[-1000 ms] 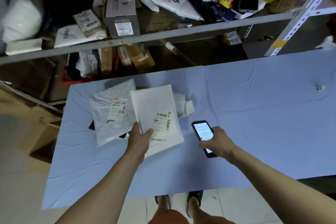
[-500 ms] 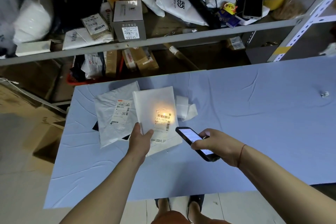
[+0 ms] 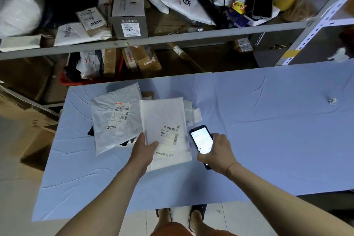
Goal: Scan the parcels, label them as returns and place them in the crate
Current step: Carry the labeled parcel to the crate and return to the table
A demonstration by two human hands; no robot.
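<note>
White padded parcel (image 3: 164, 130) on blue worktop (image 3: 268, 130), left hand (image 3: 143, 151) pinching its near-left edge. Right hand (image 3: 218, 151) grips phone (image 3: 201, 140); flash glow on label now gone, phone turned upright beside parcel.

White parcels (image 3: 164, 120) with black barcodes on a pale blue tablecloth (image 3: 268, 130), black phone (image 3: 201, 140)

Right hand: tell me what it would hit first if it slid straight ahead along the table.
Probably the small white packets lying beside the white parcel. The right hand holds the phone pointing away from the person; height above the blue tablecloth is unclear.
</note>
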